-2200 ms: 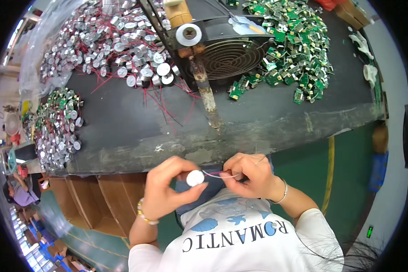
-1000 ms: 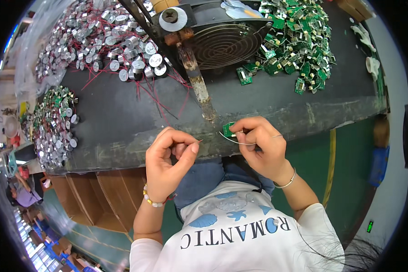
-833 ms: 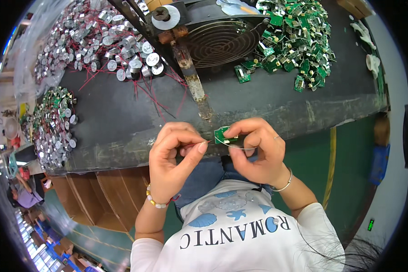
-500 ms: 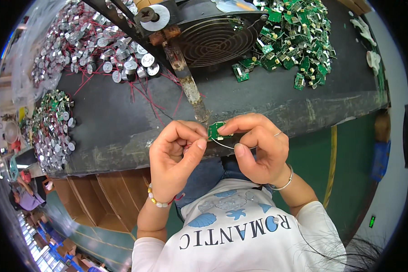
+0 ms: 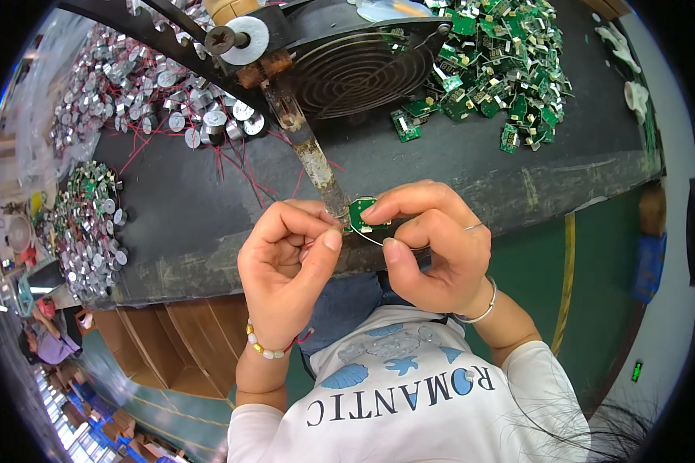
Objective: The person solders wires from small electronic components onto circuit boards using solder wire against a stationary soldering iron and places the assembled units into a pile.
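Operator: In the right grip?
Clerk: Your circuit board, green, smooth, slight sheen. Your thin wire, pale, smooth; metal or plastic, cannot be told.
Operator: Ahead?
Clerk: Before you, one bar, bare metal, rough, rust-brown in patches. One washer, smooth, pale grey. One fan grille, dark metal, dulled.
Operator: The table?
Clerk: Yours is matt black, scuffed and rough along the front edge. On it, silver cans, smooth bright metal. At your left, one bag, clear plastic, glossy, creased.
Operator: Remaining?
Clerk: Your boxes, plain brown cardboard, matt. Your shirt, white cloth, matt. Your bangle, polished metal.
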The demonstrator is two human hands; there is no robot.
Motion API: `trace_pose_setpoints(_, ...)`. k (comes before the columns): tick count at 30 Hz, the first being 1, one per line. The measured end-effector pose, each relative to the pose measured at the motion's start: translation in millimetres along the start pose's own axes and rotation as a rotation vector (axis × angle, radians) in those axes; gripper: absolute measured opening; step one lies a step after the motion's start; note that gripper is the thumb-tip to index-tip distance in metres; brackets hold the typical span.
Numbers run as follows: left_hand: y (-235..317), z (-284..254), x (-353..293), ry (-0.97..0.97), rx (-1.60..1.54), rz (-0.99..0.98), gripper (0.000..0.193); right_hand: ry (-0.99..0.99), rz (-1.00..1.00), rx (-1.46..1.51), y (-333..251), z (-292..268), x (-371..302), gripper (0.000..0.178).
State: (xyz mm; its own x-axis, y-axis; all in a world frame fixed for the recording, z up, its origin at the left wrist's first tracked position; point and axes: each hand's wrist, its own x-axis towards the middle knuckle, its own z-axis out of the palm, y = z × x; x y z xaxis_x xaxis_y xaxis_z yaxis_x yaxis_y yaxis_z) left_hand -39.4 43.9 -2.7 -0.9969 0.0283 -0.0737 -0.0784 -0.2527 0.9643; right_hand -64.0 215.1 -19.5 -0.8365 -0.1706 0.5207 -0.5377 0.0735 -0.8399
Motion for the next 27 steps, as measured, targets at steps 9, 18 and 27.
trace_pose_setpoints(9, -8, -4, -8, -0.048, -0.007, -0.013, 0.008, -0.019, 0.018, 0.038, 0, -3, -8, 0.016)
trace_pose_setpoints(18, -17, 5, -8, 0.086, -0.01, 0.059, 0.008, -0.004, -0.069, -0.063, 2, 3, -5, 0.015)
trace_pose_setpoints(27, -11, 9, -8, 0.108, 0.1, 0.134, 0.008, -0.026, -0.115, -0.096, 1, 4, -5, 0.017)
